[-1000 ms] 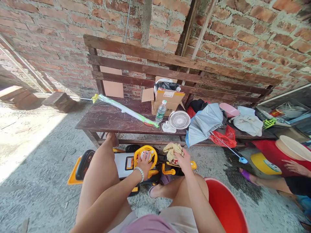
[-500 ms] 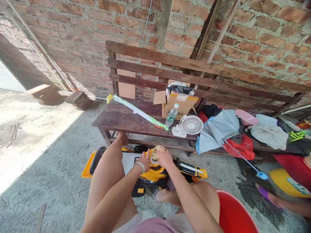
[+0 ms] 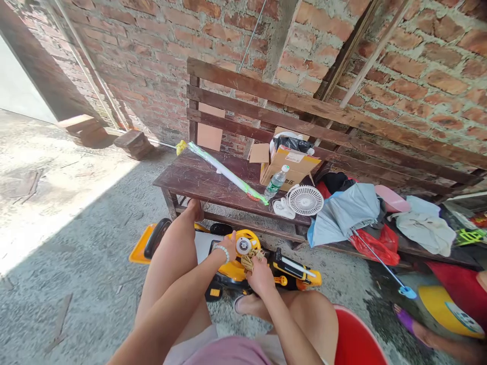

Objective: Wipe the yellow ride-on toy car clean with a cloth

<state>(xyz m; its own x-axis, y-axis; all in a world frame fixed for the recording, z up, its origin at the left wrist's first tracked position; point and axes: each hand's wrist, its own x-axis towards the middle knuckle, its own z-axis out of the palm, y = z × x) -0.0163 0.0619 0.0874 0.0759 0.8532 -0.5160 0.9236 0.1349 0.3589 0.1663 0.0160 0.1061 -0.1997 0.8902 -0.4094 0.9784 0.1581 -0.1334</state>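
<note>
Below me is a yellow-and-black ride-on toy digger (image 3: 236,272) with a yellow steering wheel (image 3: 251,235) and a white round hub. My left hand (image 3: 229,247), a beaded bracelet on its wrist, is closed on the left side of the wheel's rim. A crumpled beige cloth (image 3: 249,261) is bunched in my right hand (image 3: 262,276), against the near right part of the wheel. The fingertips of that hand are partly covered by the cloth.
A red bucket (image 3: 355,337) stands by my right leg. Ahead, the wooden bench (image 3: 213,190) bears a cardboard box (image 3: 294,165), water bottle (image 3: 277,182), small white fan (image 3: 304,200) and grey umbrella (image 3: 348,208). Another person's foot (image 3: 409,322) is at the right.
My right hand has moved the cloth off the wheel's hub toward me, so the hub now shows. My left hand has closed on the rim. The view has shifted slightly left.
</note>
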